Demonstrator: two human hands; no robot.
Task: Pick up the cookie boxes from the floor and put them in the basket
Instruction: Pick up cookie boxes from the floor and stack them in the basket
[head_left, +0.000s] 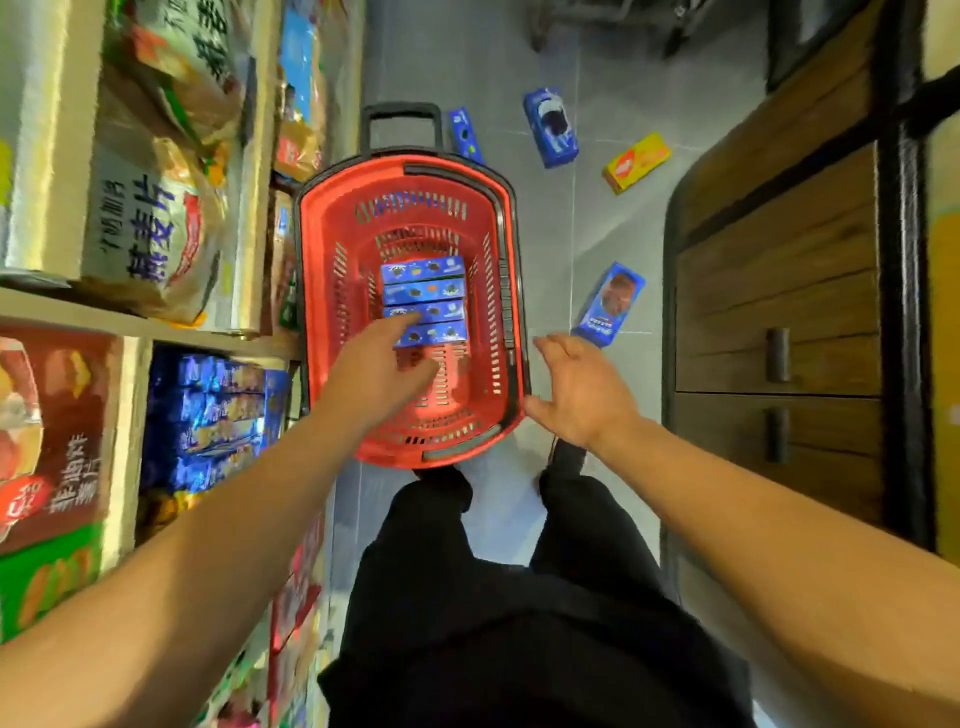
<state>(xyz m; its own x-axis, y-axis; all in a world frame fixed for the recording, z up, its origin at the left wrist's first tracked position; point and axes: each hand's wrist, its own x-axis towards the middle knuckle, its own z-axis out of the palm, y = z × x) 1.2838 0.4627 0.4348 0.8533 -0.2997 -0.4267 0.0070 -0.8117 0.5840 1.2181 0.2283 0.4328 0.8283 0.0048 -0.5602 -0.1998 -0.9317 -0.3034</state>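
- The red basket (317, 249) stands on the floor (613, 218) and has four blue cookie boxes (423, 301) in a row inside
- More boxes lie on the floor: a blue box (609, 304) near on the right, a far blue box (550, 127), a thin blue box (466, 136) and a yellow box (636, 162)
- They look light, stiff and easy to dent, so I would hold one by its long sides
- The left hand (376, 364) reaches into the basket with one finger out; I cannot tell if it touches or holds a box
- The right hand (582, 389) is spread wide and holds nothing

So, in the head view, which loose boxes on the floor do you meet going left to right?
Small blue box by the basket's pull handle → larger blue box → blue box near the right hand → yellow box.
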